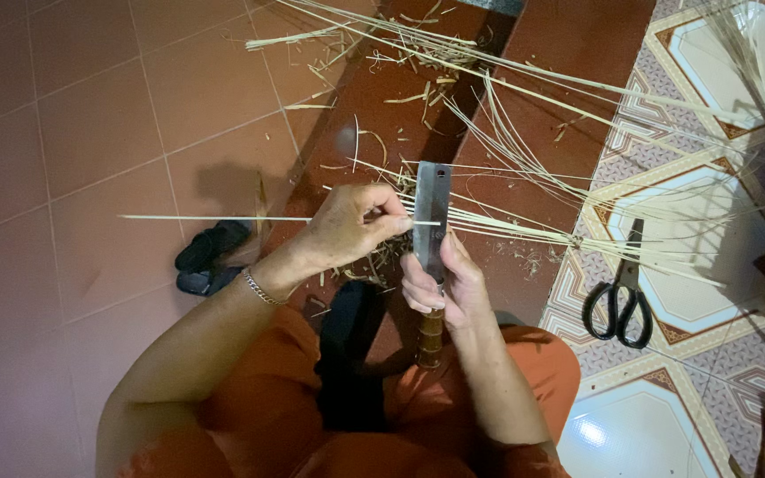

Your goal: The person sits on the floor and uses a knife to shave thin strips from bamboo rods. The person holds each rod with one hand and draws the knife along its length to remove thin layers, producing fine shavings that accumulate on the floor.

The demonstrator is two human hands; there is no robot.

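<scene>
My left hand (350, 226) pinches a thin pale bamboo strip (214, 218) that sticks out to the left and runs right across a knife blade. My right hand (443, 288) grips the brown handle of a flat rectangular knife (432, 211), blade pointing up and away from me. The strip meets the blade edge just past my left fingertips. A bracelet sits on my left wrist. My knees in orange cloth fill the bottom of the view.
A bundle of long bamboo strips (577, 235) fans out to the right over patterned tiles. Black scissors (620, 296) lie on those tiles. Shavings litter a red step (418, 97). A dark sandal (210, 257) rests on the red floor tiles at left.
</scene>
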